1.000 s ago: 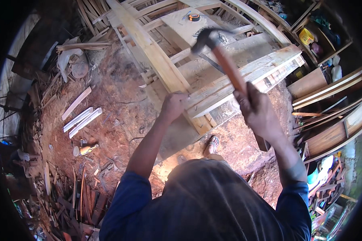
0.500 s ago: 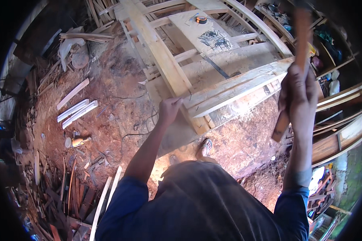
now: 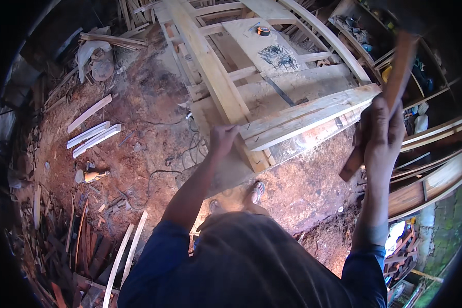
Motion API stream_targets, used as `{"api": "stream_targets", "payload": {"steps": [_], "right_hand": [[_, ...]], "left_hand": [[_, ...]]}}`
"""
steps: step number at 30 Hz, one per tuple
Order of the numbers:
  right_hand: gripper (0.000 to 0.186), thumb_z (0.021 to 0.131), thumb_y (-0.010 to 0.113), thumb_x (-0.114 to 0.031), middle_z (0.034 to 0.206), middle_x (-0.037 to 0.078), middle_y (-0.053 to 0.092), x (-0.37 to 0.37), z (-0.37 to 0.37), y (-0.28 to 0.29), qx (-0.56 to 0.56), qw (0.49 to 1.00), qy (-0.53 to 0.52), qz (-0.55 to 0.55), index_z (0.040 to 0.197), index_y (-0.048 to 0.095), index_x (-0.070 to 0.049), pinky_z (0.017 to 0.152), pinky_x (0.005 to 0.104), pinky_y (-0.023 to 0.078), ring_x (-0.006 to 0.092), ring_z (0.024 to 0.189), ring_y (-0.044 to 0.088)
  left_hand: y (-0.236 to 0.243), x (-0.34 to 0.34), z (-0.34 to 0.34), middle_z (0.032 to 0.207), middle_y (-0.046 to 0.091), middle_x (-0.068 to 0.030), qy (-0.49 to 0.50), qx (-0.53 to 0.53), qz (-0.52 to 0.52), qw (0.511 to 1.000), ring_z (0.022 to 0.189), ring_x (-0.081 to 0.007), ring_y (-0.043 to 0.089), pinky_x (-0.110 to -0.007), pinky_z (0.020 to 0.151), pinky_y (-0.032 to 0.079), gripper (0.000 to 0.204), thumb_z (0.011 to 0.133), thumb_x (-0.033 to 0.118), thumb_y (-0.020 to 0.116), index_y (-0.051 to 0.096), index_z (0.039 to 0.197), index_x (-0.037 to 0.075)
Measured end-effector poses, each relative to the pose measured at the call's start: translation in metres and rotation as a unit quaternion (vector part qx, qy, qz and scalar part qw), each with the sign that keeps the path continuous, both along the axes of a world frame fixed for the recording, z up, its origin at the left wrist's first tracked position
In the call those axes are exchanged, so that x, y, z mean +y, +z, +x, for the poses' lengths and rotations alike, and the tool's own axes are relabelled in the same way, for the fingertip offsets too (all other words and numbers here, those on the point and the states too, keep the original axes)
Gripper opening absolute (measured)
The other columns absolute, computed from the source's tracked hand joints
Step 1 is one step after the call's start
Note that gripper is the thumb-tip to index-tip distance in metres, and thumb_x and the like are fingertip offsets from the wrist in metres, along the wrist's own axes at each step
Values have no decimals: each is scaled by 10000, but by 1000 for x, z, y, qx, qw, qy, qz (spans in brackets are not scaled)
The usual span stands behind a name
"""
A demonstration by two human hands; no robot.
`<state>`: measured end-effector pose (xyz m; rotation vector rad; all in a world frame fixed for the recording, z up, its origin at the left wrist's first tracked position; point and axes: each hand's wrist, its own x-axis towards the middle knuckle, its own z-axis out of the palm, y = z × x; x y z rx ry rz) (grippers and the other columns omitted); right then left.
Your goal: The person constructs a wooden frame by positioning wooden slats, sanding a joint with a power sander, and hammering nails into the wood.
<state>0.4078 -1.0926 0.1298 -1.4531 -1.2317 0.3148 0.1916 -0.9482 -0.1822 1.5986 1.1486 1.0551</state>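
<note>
My right hand [image 3: 382, 128] is raised on the right, fingers wrapped round the wooden handle of a hammer [image 3: 399, 69]. The hammer's dark head at the upper right is blurred in shadow. At the near corner of a wooden frame, my left hand [image 3: 224, 138] is closed in a pinch; whatever sits between its fingertips is too small to make out. Just beside those fingers, a pale crosswise board [image 3: 313, 117] meets a long timber [image 3: 210, 64]. Thin dark nails stick up from the crosswise board near this joint.
A plank across the frame bears a pile of nails [image 3: 278, 57] and an orange-black tape measure [image 3: 263, 31]. A dark flat strip [image 3: 278, 91] lies nearer. Cut white strips [image 3: 93, 137], an orange power tool [image 3: 95, 176] and a cable [image 3: 161, 172] lie on the floor, left. Wood scraps [image 3: 82, 246] fill the lower left.
The hammer's upper end has swung to the right, so its handle leans more. My left hand stays pinched at the frame's corner. The whole view has shifted slightly.
</note>
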Motion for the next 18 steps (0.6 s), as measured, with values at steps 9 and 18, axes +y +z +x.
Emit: {"api": "stream_targets", "payload": {"steps": [9,18], "right_hand": [[278,1014,591,-271,612,108,563,-36,17,-153,-138,927,36,-347,958,554,-1,453,392,446,199,485,565],[266,987,592,-252,588,76,534,-49,127,-143,98,916,-17,-388,892,565,-6,462,359,425,157,495,547]], "left_hand": [[1,-4,-3,796,754,-136,-41,72,-15,996,732,-135,672,-312,708,519,344,927,268,692,737,1063,-45],[7,83,21,924,743,-110,-33,92,-69,993,847,-131,664,-289,736,504,348,976,156,568,668,1267,-8]]}}
